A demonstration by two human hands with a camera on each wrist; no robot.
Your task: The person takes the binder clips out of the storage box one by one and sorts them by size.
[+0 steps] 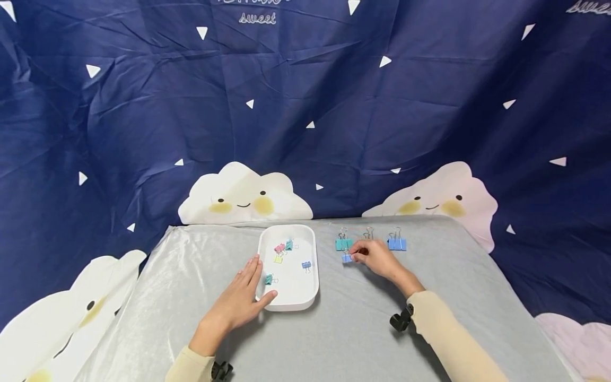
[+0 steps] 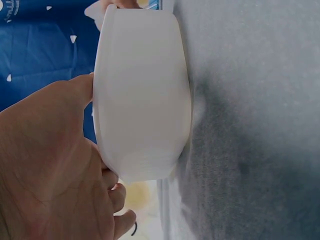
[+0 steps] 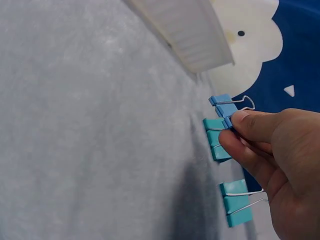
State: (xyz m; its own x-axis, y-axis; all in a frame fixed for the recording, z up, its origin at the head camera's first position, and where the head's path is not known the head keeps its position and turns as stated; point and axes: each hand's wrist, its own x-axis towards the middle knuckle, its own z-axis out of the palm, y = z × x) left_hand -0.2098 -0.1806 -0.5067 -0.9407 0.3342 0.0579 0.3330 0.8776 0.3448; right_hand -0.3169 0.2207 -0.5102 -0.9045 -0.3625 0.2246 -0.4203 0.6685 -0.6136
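Observation:
My right hand [image 1: 377, 259] pinches a small blue binder clip [image 3: 226, 107] between thumb and fingers. Behind that clip stands a larger teal binder clip [image 1: 342, 244]. Another teal binder clip [image 3: 236, 202] shows below it in the right wrist view; in the head view my hand covers most of it. To the right is a large blue binder clip [image 1: 397, 244]. My left hand [image 1: 238, 296] rests along the left rim of a white tray [image 1: 292, 306], fingers extended, thumb over the near corner. Inside lie several small binder clips, among them a yellow one [image 1: 278, 259] and a blue one [image 1: 306, 265].
Grey cloth [image 1: 334, 345] covers the table. A dark blue curtain [image 1: 305, 106] with clouds and triangles hangs behind its far edge. In the tray there are also a pink clip [image 1: 279, 248] and two teal ones. Each wrist wears a black strap mount [image 1: 402, 318].

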